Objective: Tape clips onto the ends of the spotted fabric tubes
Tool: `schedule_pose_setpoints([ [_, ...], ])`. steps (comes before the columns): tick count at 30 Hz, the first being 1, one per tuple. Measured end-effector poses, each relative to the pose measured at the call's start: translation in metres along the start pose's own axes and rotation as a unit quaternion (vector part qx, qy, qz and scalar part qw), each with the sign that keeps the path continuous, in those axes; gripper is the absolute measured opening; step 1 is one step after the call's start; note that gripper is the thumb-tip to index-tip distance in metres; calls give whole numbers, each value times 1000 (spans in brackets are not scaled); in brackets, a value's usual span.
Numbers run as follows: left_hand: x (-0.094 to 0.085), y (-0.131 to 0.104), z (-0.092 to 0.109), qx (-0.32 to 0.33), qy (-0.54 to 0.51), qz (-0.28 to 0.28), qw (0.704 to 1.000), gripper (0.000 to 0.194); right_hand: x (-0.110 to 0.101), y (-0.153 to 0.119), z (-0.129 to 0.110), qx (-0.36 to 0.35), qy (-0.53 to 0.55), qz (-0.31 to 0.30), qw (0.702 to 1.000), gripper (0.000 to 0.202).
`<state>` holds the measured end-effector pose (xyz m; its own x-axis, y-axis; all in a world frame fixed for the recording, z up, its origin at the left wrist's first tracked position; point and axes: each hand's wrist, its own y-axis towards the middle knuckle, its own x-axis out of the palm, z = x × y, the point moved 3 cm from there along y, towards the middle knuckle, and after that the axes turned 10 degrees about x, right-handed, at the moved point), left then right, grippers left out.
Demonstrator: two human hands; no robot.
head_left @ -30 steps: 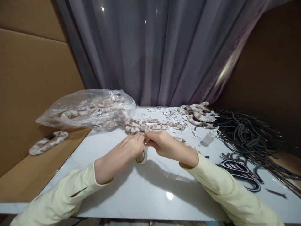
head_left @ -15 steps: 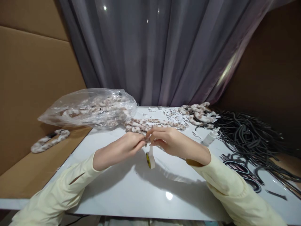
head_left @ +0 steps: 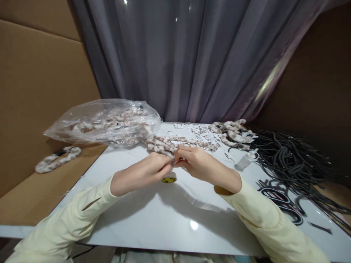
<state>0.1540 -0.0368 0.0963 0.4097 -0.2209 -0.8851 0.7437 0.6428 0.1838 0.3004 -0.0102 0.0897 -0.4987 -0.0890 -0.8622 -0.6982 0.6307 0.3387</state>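
My left hand (head_left: pixel 155 167) and my right hand (head_left: pixel 196 162) meet over the middle of the table, both with fingers pinched together. A small piece of fluffy white-and-brown cord is between the fingertips, mostly hidden by them. From the pinch a short length of tape runs down to a tape roll (head_left: pixel 169 178) with a yellow core, which hangs just below my left fingertips. Right behind the hands lies a bundle of fluffy white-and-brown cords (head_left: pixel 186 140).
A clear plastic bag (head_left: pixel 109 122) of fluffy pieces lies at the back left. On the cardboard sits a fluffy loop (head_left: pixel 57 159). To the right are more fluffy loops (head_left: pixel 233 132), a white bottle (head_left: pixel 246 160), a heap of black cords (head_left: pixel 287 157) and black-handled scissors (head_left: pixel 290 212). Paper scraps (head_left: pixel 199 130) lie behind.
The tape roll has risen closer to my fingers and turned so its yellow core faces me. My fingertips have drawn closer together. The view has shifted slightly.
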Motion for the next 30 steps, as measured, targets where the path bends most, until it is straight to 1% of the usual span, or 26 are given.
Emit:
schedule_pose_setpoints([
  [4, -2, -1, 0, -4, -8, -1, 1000, 28, 1, 1, 2, 11, -7, 10, 1000, 13],
  [12, -1, 1, 0, 7, -21, -11, 1000, 27, -3, 3, 1, 11, 29, 14, 999, 21],
  [15, -1, 1, -1, 4, -27, -9, 1000, 27, -5, 4, 0, 31, 50, 3, 998, 21],
  [18, -2, 1, -2, -1, -29, -14, 999, 26, -7, 4, 1, 70, 92, -19, 993, 21],
  [21, -3, 0, -2, 3, -44, -28, 999, 25, -5, 2, 3, 123, 171, -64, 975, 18],
  [24, -4, -1, -2, -10, -89, -32, 995, 25, -2, -1, 4, 161, 285, -78, 942, 21],
  [27, -5, -2, -2, -51, -157, -22, 986, 27, 1, -3, 6, 193, 346, -49, 917, 29],
  [30, -8, 0, -4, -99, -218, -2, 971, 30, 2, -4, 5, 212, 348, 18, 913, 30],
])
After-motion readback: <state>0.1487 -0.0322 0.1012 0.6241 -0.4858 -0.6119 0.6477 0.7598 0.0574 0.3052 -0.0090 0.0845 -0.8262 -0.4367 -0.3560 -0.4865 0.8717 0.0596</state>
